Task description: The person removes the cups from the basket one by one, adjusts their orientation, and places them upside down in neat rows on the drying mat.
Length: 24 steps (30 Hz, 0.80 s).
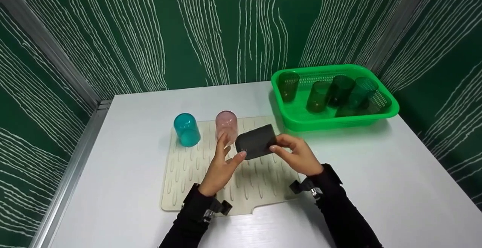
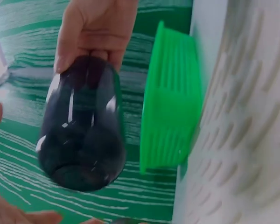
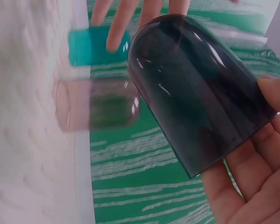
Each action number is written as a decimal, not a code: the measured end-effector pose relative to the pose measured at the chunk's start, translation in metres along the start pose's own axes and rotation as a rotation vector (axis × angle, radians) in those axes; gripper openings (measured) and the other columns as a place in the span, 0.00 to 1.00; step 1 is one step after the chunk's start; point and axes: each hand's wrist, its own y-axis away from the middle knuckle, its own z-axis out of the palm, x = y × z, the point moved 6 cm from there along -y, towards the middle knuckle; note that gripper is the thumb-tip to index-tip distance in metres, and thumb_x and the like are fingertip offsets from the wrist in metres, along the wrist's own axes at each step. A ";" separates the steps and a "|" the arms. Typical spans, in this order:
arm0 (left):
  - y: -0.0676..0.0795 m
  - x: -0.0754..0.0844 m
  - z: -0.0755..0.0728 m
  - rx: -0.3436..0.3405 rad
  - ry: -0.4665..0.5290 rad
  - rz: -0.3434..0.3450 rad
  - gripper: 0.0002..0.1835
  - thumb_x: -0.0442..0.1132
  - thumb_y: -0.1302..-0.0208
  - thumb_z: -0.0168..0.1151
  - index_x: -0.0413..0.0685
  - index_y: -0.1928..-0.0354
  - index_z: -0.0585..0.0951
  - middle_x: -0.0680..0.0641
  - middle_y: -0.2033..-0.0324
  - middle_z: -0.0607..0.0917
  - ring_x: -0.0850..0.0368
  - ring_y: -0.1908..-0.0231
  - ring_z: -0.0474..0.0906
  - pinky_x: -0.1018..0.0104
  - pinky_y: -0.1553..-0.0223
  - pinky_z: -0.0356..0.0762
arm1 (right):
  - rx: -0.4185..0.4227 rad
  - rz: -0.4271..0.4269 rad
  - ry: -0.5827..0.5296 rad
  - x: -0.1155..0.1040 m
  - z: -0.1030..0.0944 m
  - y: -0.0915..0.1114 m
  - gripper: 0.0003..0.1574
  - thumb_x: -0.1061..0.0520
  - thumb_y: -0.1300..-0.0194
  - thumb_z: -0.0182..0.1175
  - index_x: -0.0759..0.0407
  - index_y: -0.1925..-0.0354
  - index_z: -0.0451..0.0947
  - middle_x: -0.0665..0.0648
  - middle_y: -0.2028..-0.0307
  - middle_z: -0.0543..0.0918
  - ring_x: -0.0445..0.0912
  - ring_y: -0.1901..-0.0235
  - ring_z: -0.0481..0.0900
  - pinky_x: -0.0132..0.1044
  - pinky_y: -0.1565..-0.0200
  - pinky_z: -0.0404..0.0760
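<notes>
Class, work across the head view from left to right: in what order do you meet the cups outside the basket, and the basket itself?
Turquoise cup, pink cup, dark grey cup, green basket.

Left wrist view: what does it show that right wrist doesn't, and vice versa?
Left wrist only: the green plastic basket.
Right wrist only: the turquoise tumbler and the pink tumbler.
Both: the dark grey tumbler, the right hand gripping its rim end, part of the left hand, the ridged mat and the white-lined green wall.
</notes>
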 end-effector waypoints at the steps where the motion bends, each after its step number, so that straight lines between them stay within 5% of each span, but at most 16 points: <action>1: 0.000 0.000 0.001 0.016 0.027 0.007 0.51 0.51 0.21 0.61 0.40 0.14 0.40 0.30 0.15 0.45 0.26 0.16 0.45 0.31 0.20 0.56 | -0.006 -0.011 -0.013 -0.002 0.002 0.000 0.07 0.72 0.26 0.61 0.72 0.52 0.83 0.70 0.61 0.88 0.30 0.58 0.83 0.27 0.54 0.80; 6: 0.001 0.003 0.004 0.071 0.113 0.043 0.55 0.55 0.23 0.62 0.41 0.14 0.38 0.31 0.15 0.44 0.28 0.15 0.44 0.32 0.19 0.54 | -0.018 -0.064 -0.058 -0.010 0.009 0.002 0.08 0.73 0.27 0.61 0.73 0.52 0.84 0.70 0.61 0.88 0.31 0.57 0.83 0.28 0.55 0.79; 13: 0.001 0.007 0.016 0.060 0.238 0.029 0.60 0.69 0.27 0.62 0.42 0.14 0.39 0.27 0.17 0.47 0.29 0.25 0.70 0.47 0.33 0.82 | -0.012 -0.110 -0.125 -0.016 0.016 0.003 0.07 0.74 0.27 0.60 0.75 0.53 0.82 0.71 0.61 0.87 0.32 0.54 0.85 0.27 0.51 0.81; 19: -0.005 0.014 0.018 0.191 0.159 0.048 0.46 0.65 0.21 0.55 0.37 0.21 0.57 0.30 0.24 0.64 0.40 0.28 0.68 0.57 0.31 0.72 | -0.006 -0.100 -0.159 -0.015 0.018 0.003 0.06 0.74 0.27 0.60 0.77 0.54 0.81 0.70 0.62 0.87 0.31 0.55 0.84 0.27 0.50 0.82; 24: -0.010 0.016 0.020 0.204 0.148 0.046 0.36 0.56 0.16 0.53 0.36 0.23 0.60 0.30 0.25 0.64 0.39 0.29 0.68 0.56 0.31 0.69 | 0.019 -0.063 -0.109 -0.009 0.015 0.003 0.05 0.75 0.30 0.62 0.75 0.56 0.82 0.67 0.63 0.87 0.31 0.56 0.84 0.27 0.48 0.81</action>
